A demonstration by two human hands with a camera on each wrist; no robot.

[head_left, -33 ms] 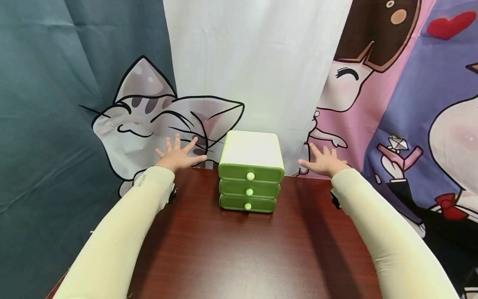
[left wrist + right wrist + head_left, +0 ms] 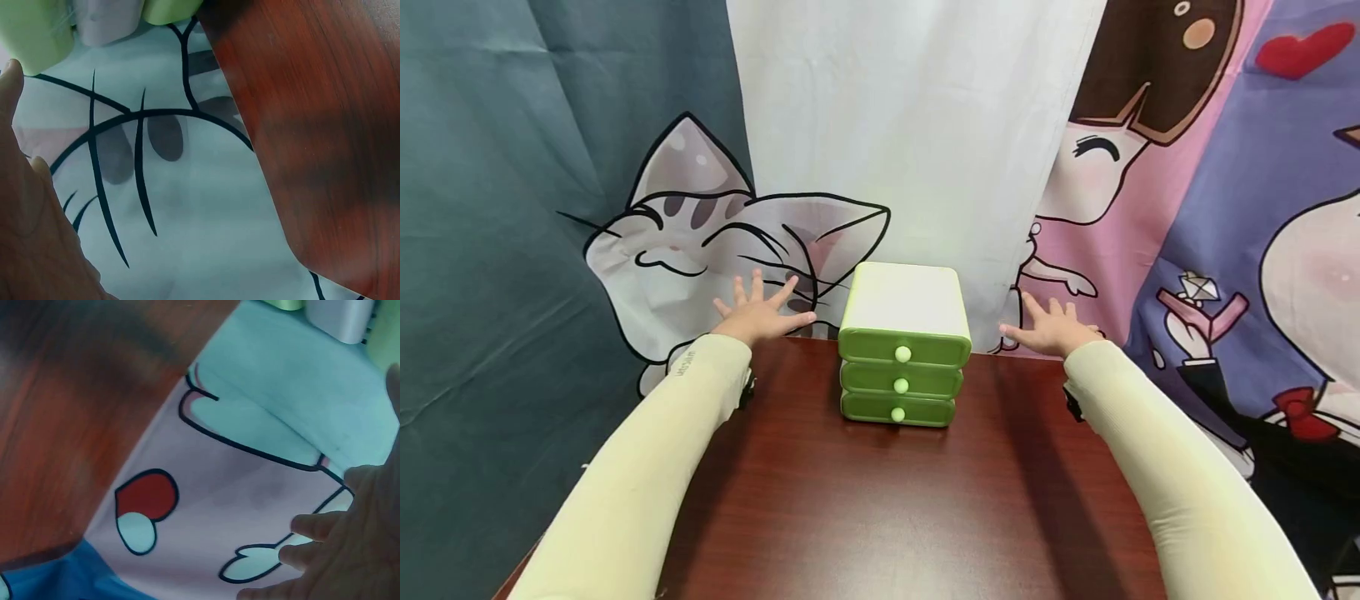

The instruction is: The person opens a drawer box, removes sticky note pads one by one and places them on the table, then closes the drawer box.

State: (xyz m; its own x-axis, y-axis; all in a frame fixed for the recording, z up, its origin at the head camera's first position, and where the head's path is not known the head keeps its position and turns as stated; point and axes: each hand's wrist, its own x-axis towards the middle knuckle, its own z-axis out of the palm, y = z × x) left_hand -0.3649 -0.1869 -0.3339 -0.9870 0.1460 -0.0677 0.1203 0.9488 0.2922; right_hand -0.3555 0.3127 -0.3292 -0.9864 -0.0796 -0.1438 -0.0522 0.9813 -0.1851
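A small green chest of drawers [image 2: 904,302] with a pale top stands at the table's back edge. Its three stacked drawers each carry a round light-green knob [image 2: 901,386], and all look pushed in. To its left, my left hand [image 2: 756,318] is held out in the air with spread fingers and nothing in it. My right hand [image 2: 1051,327] is stretched out likewise on the other side, fingers apart, holding nothing. Both wrist views show part of a hand at the edge, with the chest's side [image 2: 37,37] at the top.
The dark reddish wooden table [image 2: 895,508] lies below the arms, which cast shadows on it. Right behind it hangs a cloth backdrop [image 2: 917,125] printed with a cartoon cat and figures. Long pale sleeves [image 2: 632,467] cover both arms.
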